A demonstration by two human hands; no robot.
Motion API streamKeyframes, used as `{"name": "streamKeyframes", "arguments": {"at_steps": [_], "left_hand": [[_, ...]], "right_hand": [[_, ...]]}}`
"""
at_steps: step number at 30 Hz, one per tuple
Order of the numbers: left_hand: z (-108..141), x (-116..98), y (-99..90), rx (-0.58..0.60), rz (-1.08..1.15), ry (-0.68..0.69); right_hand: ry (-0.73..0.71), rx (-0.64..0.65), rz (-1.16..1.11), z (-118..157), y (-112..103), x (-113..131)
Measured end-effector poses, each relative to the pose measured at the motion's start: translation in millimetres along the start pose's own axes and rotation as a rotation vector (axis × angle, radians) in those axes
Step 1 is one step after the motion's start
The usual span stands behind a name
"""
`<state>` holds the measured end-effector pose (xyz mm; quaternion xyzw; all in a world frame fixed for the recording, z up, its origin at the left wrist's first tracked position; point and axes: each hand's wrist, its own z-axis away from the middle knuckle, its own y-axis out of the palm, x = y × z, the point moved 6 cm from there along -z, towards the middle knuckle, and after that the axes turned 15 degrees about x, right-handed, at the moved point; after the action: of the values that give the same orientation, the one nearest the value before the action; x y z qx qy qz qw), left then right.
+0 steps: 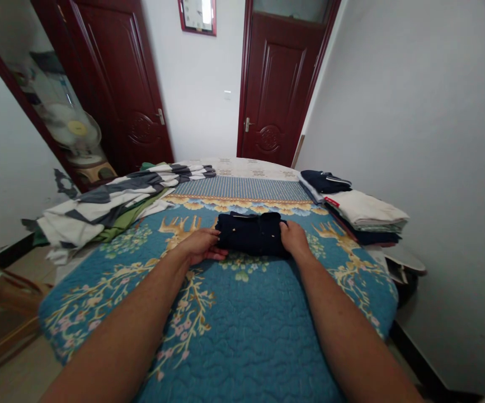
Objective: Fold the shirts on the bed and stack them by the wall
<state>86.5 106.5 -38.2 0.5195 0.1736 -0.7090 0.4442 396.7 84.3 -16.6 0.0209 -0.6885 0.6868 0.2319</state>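
Observation:
A dark navy garment [253,236], folded into a compact bundle with a few small light spots, is at the middle of the blue floral cover [259,336]. My left hand [203,246] grips its left end, thumb on top and some fingers beneath. At the opposite end, my right hand [295,238] is closed on the bundle's right edge, its fingertips partly hidden by the cloth.
Loose clothes, including a black-and-white patterned piece [99,207] and a green one [128,218], lie heaped at the left edge. Folded clothes [368,210] are stacked at the right beside the wall, with a folded navy piece [326,182] behind.

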Motion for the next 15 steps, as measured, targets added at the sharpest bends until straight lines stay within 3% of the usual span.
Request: {"name": "streamKeyframes", "arguments": {"at_steps": [2, 6, 11, 15], "left_hand": [[4, -2, 2.7, 0.061, 0.010, 0.011], [17, -8, 11.6, 0.298, 0.045, 0.054], [16, -10, 8.4, 0.193, -0.193, 0.079], [10, -5, 5.5, 0.157, -0.139, 0.082]], "right_hand": [[-0.023, -0.024, 0.023, 3, 0, 3], [-0.037, -0.053, 0.060, 9, 3, 8], [-0.043, -0.105, 0.029, 11, -2, 8], [-0.025, -0.108, -0.037, 17, -14, 9]]}}
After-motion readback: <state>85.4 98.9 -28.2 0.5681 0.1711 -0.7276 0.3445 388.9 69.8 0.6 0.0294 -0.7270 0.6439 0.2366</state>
